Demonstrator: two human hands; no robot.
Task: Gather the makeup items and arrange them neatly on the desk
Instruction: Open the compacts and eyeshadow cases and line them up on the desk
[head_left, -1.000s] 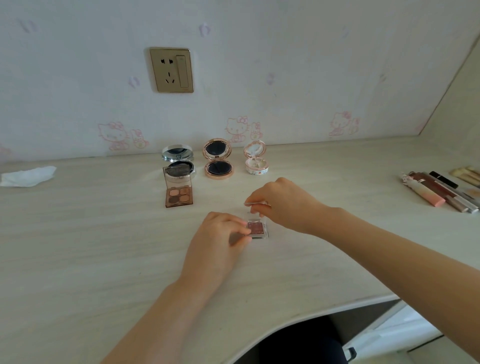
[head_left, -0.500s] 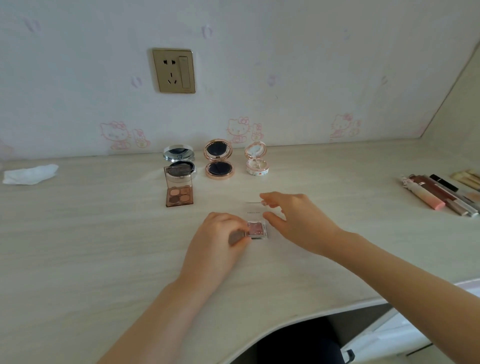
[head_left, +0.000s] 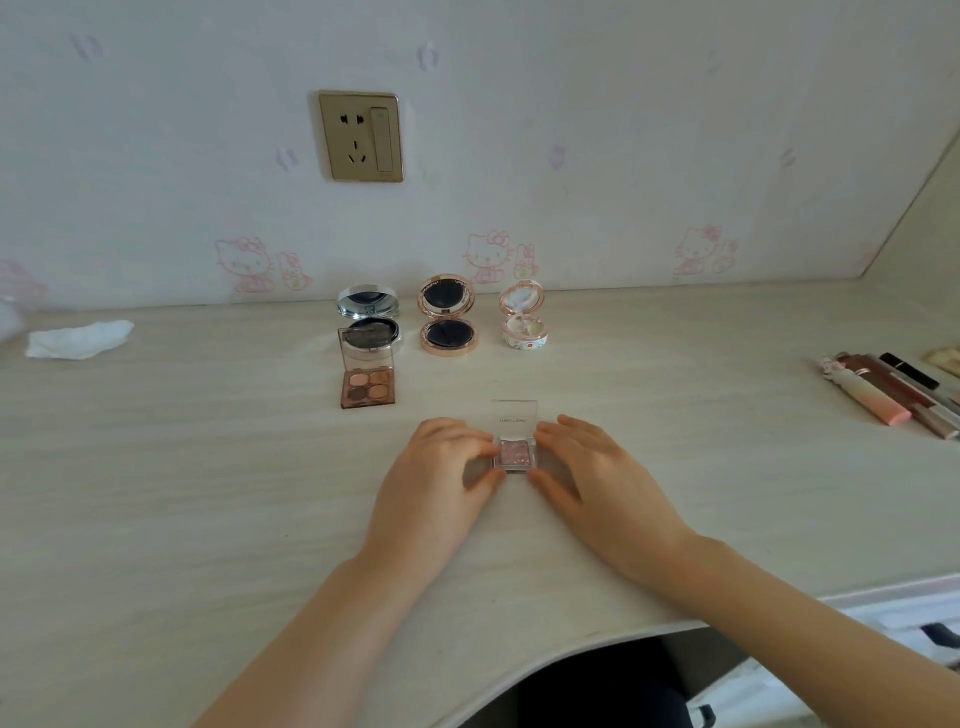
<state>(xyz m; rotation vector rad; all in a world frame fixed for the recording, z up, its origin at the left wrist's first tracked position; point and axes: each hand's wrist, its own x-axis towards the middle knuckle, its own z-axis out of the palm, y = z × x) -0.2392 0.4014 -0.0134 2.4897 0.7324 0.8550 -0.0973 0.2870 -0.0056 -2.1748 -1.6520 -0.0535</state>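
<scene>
A small square pink eyeshadow case (head_left: 515, 454) lies on the desk (head_left: 208, 493) with its clear lid (head_left: 514, 415) standing open. My left hand (head_left: 441, 483) grips its left side and my right hand (head_left: 592, 478) its right side. Behind, near the wall, stand a silver compact (head_left: 370, 317), a rose-gold compact (head_left: 447, 322) and a small white compact (head_left: 523, 319), all open. A brown four-pan eyeshadow palette (head_left: 368, 376) stands open in front of the silver compact.
Several lip glosses and tubes (head_left: 883, 395) lie in a row at the desk's right edge. A crumpled white tissue (head_left: 78, 339) lies at the far left. A wall socket (head_left: 361, 136) is above the compacts. The desk's front edge curves in at the lower right.
My right hand let go of the clear lid, which now stands open, and came down to the right side of the pink case. My left hand stayed on the case.
</scene>
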